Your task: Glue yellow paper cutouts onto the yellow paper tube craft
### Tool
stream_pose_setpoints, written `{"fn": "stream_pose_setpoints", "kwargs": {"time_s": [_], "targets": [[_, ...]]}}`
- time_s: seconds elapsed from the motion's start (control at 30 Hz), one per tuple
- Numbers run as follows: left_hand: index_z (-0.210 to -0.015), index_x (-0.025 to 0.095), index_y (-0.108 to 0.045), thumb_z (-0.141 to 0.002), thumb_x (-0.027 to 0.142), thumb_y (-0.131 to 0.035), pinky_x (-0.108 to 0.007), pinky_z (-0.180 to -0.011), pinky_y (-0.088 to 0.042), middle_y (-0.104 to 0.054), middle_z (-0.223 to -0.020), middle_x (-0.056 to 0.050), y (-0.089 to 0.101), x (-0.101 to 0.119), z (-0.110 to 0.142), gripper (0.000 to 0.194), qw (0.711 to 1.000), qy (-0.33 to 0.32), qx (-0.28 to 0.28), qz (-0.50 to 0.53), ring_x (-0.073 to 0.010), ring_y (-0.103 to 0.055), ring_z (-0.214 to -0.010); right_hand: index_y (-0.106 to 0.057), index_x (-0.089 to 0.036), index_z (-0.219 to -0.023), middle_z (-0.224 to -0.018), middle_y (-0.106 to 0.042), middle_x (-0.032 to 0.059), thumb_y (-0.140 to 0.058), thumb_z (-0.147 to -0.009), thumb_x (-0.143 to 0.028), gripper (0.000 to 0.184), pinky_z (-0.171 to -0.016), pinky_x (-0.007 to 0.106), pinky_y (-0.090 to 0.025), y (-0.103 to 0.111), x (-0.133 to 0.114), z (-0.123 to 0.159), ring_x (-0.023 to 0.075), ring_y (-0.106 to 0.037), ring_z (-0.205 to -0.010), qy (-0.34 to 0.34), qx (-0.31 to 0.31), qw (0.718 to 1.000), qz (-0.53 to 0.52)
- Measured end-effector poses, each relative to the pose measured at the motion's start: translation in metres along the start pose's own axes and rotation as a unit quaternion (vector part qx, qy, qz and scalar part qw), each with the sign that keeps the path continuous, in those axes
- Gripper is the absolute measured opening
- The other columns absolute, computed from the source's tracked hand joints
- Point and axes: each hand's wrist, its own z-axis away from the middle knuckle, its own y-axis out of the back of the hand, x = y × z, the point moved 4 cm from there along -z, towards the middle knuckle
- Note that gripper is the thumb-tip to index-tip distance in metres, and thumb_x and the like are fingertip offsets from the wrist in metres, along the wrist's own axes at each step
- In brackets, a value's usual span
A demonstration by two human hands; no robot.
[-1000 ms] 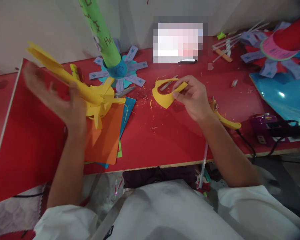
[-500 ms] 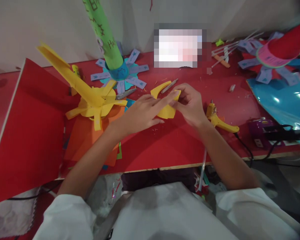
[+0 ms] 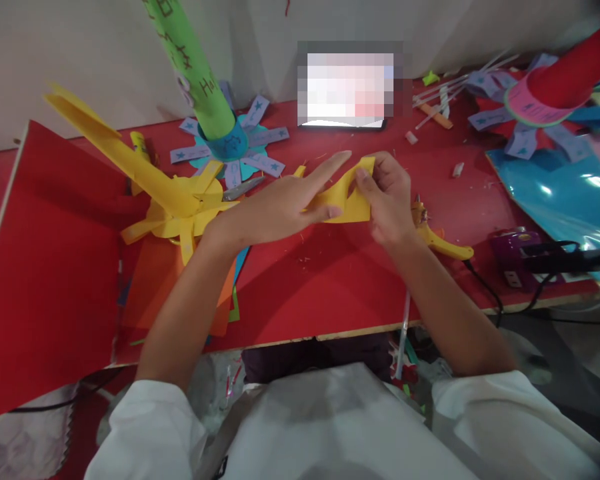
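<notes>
A curled strip of yellow paper (image 3: 353,208) is held just above the red table between my two hands. My right hand (image 3: 391,193) pinches its upper right end between thumb and fingers. The left part of the paper runs between the thumb and the stretched fingers of my left hand (image 3: 290,197), with the thumb lying against its lower edge. Part of the paper behind that hand is hidden. Left of my left hand stands a yellow paper piece (image 3: 180,203) with a long stem and several flaps. Close to my right wrist lies a yellow glue gun (image 3: 443,243).
A green paper tube (image 3: 200,80) on a blue base rises at the back left. A blurred bright screen (image 3: 347,87) leans at the wall. Orange sheets (image 3: 155,293), a red board (image 3: 50,267), a purple box (image 3: 515,257) and a blue shiny sheet (image 3: 540,193) lie around.
My left hand's fingers have straightened and lifted away from the paper's right end. My right hand has moved slightly up and right, and the strip is spread wider. The view has shifted a little.
</notes>
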Motion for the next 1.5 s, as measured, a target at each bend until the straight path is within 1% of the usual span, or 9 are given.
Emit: {"fn": "stream_pose_setpoints", "kwargs": {"time_s": [0.1, 0.23, 0.4, 0.5, 0.8, 1.0, 1.17, 1.33, 1.5], "targets": [[-0.167, 0.026, -0.046, -0.113, 0.047, -0.054, -0.043, -0.119, -0.054, -0.062, -0.164, -0.009, -0.004, 0.001, -0.001, 0.058, 0.999, 0.032, -0.02, -0.024, -0.0307, -0.069, -0.142, -0.065, -0.032, -0.097, -0.085, -0.071, -0.0023, -0.081, -0.096, -0.056, 0.029, -0.075, 0.037, -0.057, -0.005, 0.001, 0.001, 0.0198, -0.069, -0.078, 0.001, -0.025, 0.999, -0.027], [-0.16, 0.026, -0.05, -0.11, 0.037, -0.061, -0.04, -0.12, -0.051, -0.058, -0.168, -0.005, -0.014, -0.002, -0.008, 0.053, 0.996, 0.065, 0.008, -0.054, -0.0268, -0.065, -0.144, -0.072, -0.031, -0.102, -0.087, -0.073, -0.0031, -0.08, -0.096, -0.047, 0.019, -0.077, 0.035, -0.06, -0.005, 0.003, 0.001, 0.0181, -0.07, -0.078, 0.005, -0.017, 0.999, -0.035], [-0.107, 0.027, -0.067, -0.11, 0.031, -0.059, -0.034, -0.084, -0.054, -0.079, -0.1, 0.002, -0.016, -0.014, -0.018, 0.01, 0.993, 0.062, 0.095, -0.045, -0.0163, -0.065, -0.085, -0.076, -0.031, -0.098, -0.094, -0.075, -0.003, -0.08, -0.097, -0.041, 0.011, -0.082, 0.033, -0.059, -0.001, 0.006, -0.001, 0.0168, -0.069, -0.084, 0.042, 0.008, 0.999, 0.024], [-0.098, 0.026, -0.063, -0.112, 0.031, -0.057, -0.034, -0.078, -0.052, -0.073, -0.087, 0.001, -0.015, -0.016, -0.021, 0.016, 0.991, 0.061, 0.119, -0.006, -0.0153, -0.059, -0.076, -0.075, -0.031, -0.097, -0.092, -0.075, -0.0031, -0.077, -0.099, -0.042, 0.011, -0.078, 0.032, -0.058, 0.0, 0.007, -0.001, 0.0164, -0.069, -0.083, 0.066, 0.007, 0.994, 0.084], [-0.101, 0.021, -0.063, -0.105, 0.021, -0.067, -0.029, -0.08, -0.052, -0.071, -0.098, -0.001, -0.031, -0.012, -0.027, 0.006, 0.983, 0.027, 0.184, -0.002, -0.0137, -0.064, -0.088, -0.074, -0.028, -0.092, -0.082, -0.072, -0.0039, -0.082, -0.095, -0.057, 0.03, -0.067, 0.03, -0.054, -0.008, 0.003, 0.003, 0.0152, -0.066, -0.072, 0.055, -0.044, 0.994, 0.08], [-0.094, 0.025, -0.056, -0.11, 0.036, -0.062, -0.032, -0.078, -0.051, -0.07, -0.094, 0.0, -0.017, -0.018, -0.026, 0.02, 0.97, 0.055, 0.238, 0.018, -0.0142, -0.062, -0.086, -0.073, -0.028, -0.093, -0.083, -0.065, -0.001, -0.059, -0.105, -0.072, 0.048, -0.071, 0.033, -0.056, -0.011, -0.001, 0.008, 0.0168, -0.063, -0.074, 0.035, -0.044, 0.994, 0.092], [-0.09, 0.028, -0.049, -0.109, 0.038, -0.059, -0.034, -0.068, -0.049, -0.063, -0.089, 0.0, -0.002, -0.014, -0.023, 0.024, 0.946, 0.02, 0.313, 0.085, -0.016, -0.061, -0.077, -0.072, -0.027, -0.094, -0.083, -0.067, -0.0012, -0.08, -0.093, -0.065, 0.039, -0.069, 0.032, -0.056, -0.014, 0.0, 0.009, 0.0165, -0.063, -0.075, 0.02, -0.058, 0.995, 0.082], [-0.097, 0.025, -0.061, -0.103, 0.028, -0.07, -0.03, -0.068, -0.05, -0.064, -0.086, 0.001, 0.005, -0.005, -0.024, 0.011, 0.964, -0.014, 0.261, 0.058, -0.0146, -0.063, -0.075, -0.072, -0.026, -0.087, -0.079, -0.065, -0.0022, -0.084, -0.092, -0.059, 0.035, -0.065, 0.031, -0.056, -0.012, -0.001, 0.008, 0.0143, -0.06, -0.07, 0.024, -0.053, 0.996, 0.066], [-0.094, 0.025, -0.064, -0.103, 0.016, -0.064, -0.031, -0.061, -0.05, -0.056, -0.084, 0.002, 0.023, 0.031, -0.012, 0.013, 0.958, -0.056, 0.254, 0.124, -0.0118, -0.062, -0.064, -0.078, -0.03, -0.104, -0.092, -0.073, -0.0005, -0.087, -0.088, -0.065, 0.04, -0.067, 0.035, -0.063, -0.016, -0.019, 0.019, 0.017, -0.069, -0.074, 0.016, -0.096, 0.995, -0.037]]}}
